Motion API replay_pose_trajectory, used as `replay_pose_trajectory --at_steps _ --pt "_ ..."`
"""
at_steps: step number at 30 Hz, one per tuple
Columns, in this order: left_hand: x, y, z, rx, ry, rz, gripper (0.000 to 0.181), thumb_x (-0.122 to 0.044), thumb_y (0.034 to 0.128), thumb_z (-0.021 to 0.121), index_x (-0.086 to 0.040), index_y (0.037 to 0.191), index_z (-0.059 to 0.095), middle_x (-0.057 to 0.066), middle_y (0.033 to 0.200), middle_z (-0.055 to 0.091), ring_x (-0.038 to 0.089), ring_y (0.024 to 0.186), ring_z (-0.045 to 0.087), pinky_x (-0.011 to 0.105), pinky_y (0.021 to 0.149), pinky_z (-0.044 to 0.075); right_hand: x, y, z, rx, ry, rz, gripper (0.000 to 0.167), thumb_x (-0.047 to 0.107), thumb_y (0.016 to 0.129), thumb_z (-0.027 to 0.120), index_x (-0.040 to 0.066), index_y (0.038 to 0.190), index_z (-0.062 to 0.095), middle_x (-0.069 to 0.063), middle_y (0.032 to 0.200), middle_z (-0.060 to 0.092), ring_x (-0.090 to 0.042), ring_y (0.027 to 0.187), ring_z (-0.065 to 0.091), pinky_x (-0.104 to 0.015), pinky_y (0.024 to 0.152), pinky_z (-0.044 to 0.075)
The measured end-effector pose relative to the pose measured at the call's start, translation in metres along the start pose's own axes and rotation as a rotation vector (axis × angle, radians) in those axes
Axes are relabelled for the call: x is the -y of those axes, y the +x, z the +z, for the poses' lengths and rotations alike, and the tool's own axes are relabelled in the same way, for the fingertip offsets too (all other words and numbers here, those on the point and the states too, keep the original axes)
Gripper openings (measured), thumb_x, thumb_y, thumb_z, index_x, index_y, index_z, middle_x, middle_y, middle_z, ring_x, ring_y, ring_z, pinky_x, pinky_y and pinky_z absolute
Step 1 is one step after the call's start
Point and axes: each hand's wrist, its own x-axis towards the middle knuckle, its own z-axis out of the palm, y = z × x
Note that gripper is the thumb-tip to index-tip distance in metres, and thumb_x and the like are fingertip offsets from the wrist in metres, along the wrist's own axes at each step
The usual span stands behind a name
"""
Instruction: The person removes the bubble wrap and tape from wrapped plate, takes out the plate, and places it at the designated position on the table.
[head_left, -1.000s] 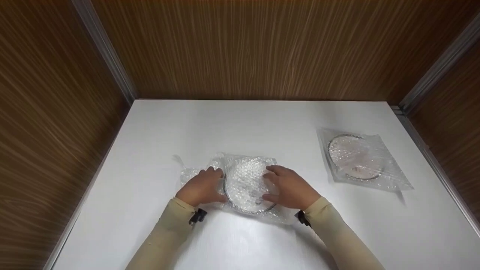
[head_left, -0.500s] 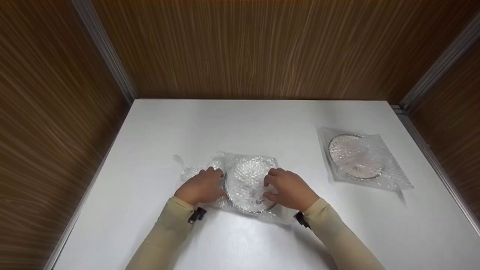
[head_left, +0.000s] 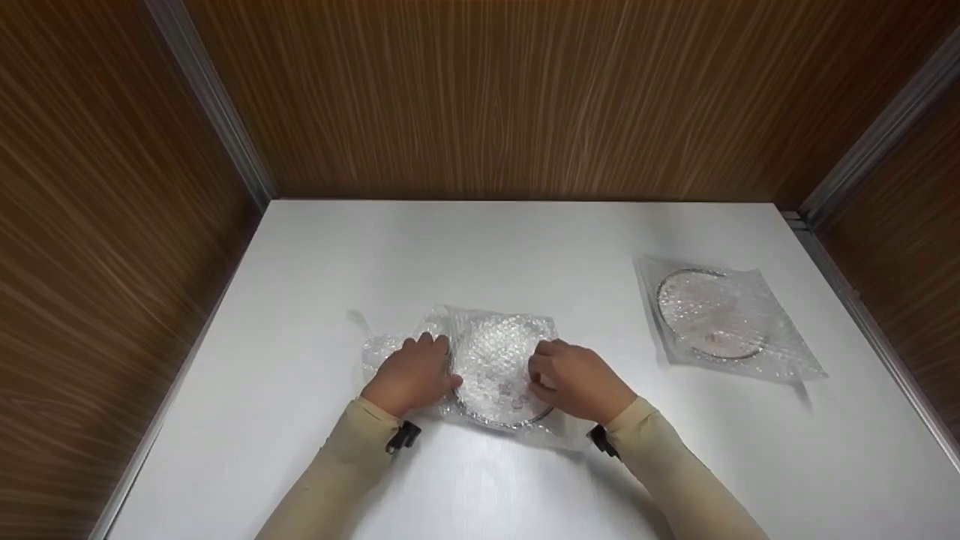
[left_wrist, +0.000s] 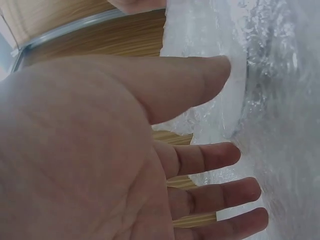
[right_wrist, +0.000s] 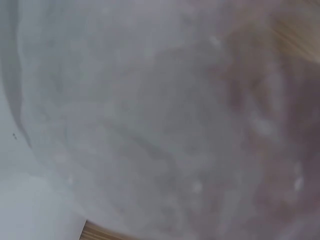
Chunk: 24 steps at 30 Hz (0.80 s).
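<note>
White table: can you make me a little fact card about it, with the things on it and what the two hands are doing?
Table: white; brown wood-patterned wall behind
Middle packet: clear bubble wrap, a dark-edged round thing inside
Right packet: clear wrap, lying apart, another dark-edged round thing inside
Left hand: fingers mostly straight, at the middle packet's left side
Right hand: fingers curled, at the middle packet's right side; can't tell if it pinches the wrap

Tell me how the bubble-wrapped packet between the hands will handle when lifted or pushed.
The bubble-wrapped packet will probably flop at its edges, where crumpled film spreads past the dark ring. The ring's smooth curve suggests a stiffer middle. Lying flat on the table, it seems likelier to slide than tip.
</note>
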Motion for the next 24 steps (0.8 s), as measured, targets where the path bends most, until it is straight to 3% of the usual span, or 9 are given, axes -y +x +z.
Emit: replay_pose_trajectory --at_steps 9,24 --pt "0.000 0.001 0.003 -0.032 0.031 0.010 0.042 -0.036 0.0913 0.075 -0.003 0.110 0.058 0.013 0.099 0.053 0.036 0.093 0.055 0.050 0.076 0.052 0.000 0.001 -0.001 -0.020 -0.026 -0.003 0.014 0.011 0.087 0.076 0.017 0.080 0.066 0.004 0.082 0.059 -0.014 0.073 0.054 -0.031 0.062 0.051" --pt "-0.001 -0.001 0.001 -0.030 0.047 0.025 0.043 -0.036 0.0915 0.076 -0.002 0.110 0.058 0.012 0.096 0.052 0.033 0.090 0.053 0.049 0.075 0.051 0.001 0.001 -0.012 -0.074 -0.043 0.029 0.015 0.009 0.086 0.076 0.017 0.080 0.065 0.004 0.080 0.059 -0.014 0.070 0.053 -0.030 0.059 0.049"
